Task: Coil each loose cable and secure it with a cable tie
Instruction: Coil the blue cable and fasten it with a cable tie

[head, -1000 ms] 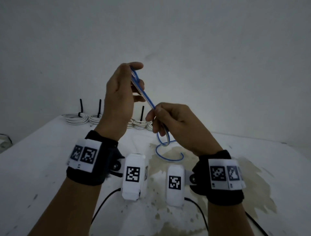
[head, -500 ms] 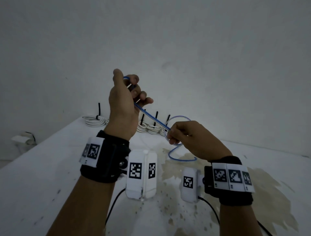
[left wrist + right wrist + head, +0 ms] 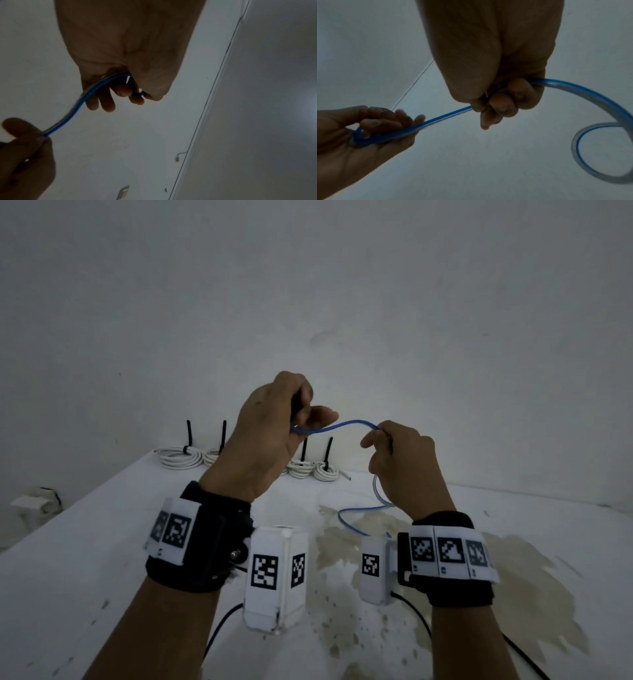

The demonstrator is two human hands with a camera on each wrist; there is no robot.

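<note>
Progress from what I see: four coils of white cable [image 3: 180, 457], each cinched with an upright black cable tie [image 3: 188, 433], sit in a row on the white worktop [image 3: 85, 546] beyond my hands, partly hidden behind the left one, so I judge those done. I'm mid-coil on the thin blue cable with a pale stripe [image 3: 346, 424]; it's nowhere near finished. Left hand [image 3: 270, 436]: fingers curled, gripping the cable's first small loop between thumb and fingers; the left wrist view shows the loop tucked against the palm with the cable running out toward the right hand. Right hand [image 3: 400, 463]: fingers curled, pinching the same cable just beside the left, with a short arched span between the two. Below the right hand the loose remainder hangs down and curls on the worktop near my right wrist, over a brownish stain [image 3: 359, 535]; the right wrist view shows it forming one slack ring past the fingers. Left to do, my guess: feed the slack into further loops in the left hand, then tie. I can't spot a spare tie for it, nor tell whether more loose cables wait out of view.
</note>
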